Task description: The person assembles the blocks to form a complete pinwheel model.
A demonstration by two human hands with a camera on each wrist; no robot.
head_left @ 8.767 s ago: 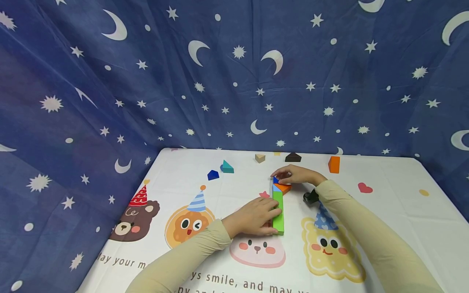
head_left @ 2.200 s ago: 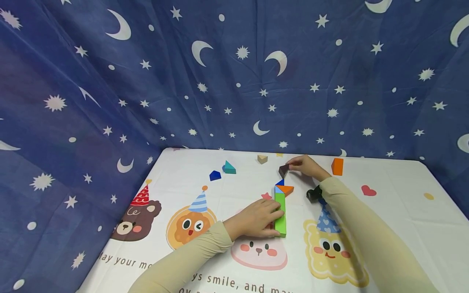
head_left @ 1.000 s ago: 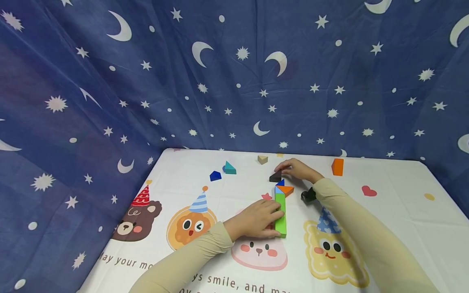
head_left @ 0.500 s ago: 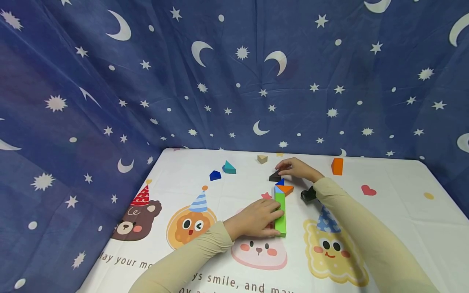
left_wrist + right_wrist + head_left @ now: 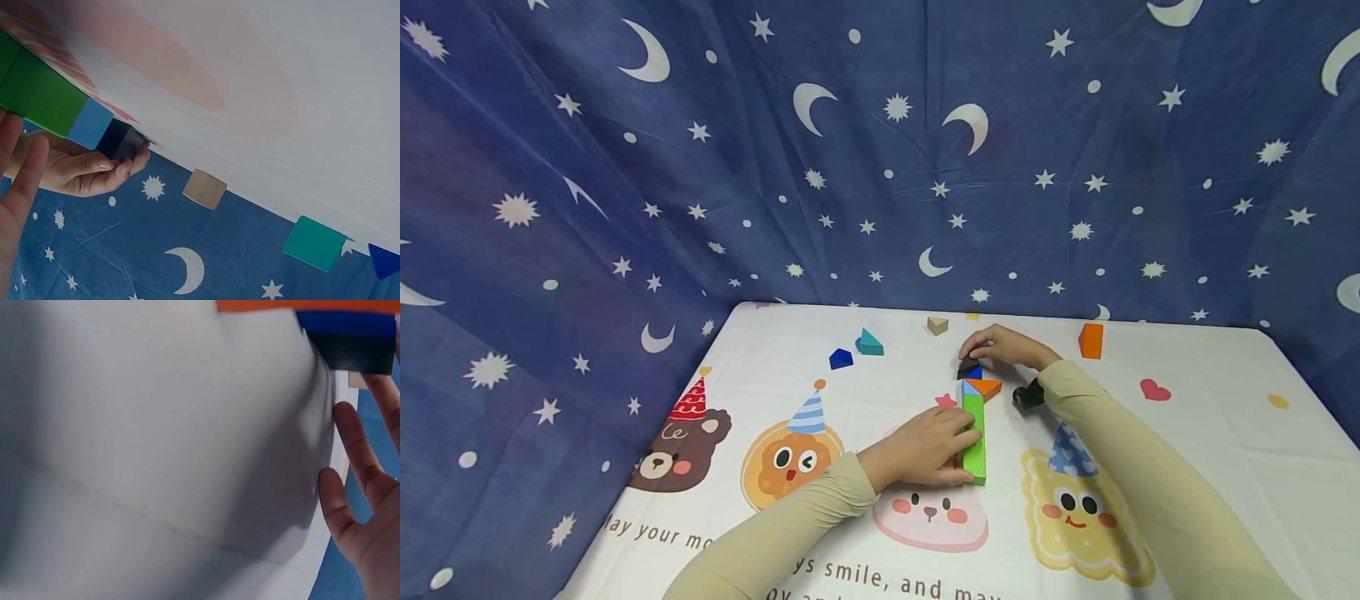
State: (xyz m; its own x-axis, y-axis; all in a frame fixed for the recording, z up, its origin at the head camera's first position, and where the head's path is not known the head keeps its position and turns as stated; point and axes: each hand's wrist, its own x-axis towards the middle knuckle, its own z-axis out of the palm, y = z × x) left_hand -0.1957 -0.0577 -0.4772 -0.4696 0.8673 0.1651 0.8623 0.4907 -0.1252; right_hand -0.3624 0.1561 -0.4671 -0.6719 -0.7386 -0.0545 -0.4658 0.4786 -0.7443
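Observation:
In the head view my left hand (image 5: 921, 450) rests along the left side of a long green block (image 5: 973, 437), its fingertips touching it; in the left wrist view those fingers look fairly straight. My right hand (image 5: 1009, 346) pinches a black triangular block (image 5: 968, 367) at the far end of the row, and its fingers hide part of it. That block sits against a blue triangular block (image 5: 974, 375). Between the blue triangle and the green block lies a light blue triangle (image 5: 968, 387), with an orange triangular block (image 5: 988, 388) at its right.
Farther back lie a bare-wood triangular block (image 5: 937, 326), a teal triangular block (image 5: 870, 342) and a dark blue block (image 5: 841, 359). An orange block (image 5: 1091, 341) stands at the back right. A black wrist device (image 5: 1028, 395) sits under my right forearm. A starry blue curtain (image 5: 880, 225) hangs behind.
My right hand has brought the black block from the back edge down to the row, turned it, and set it against the blue triangle. My left hand has stayed on the green block.

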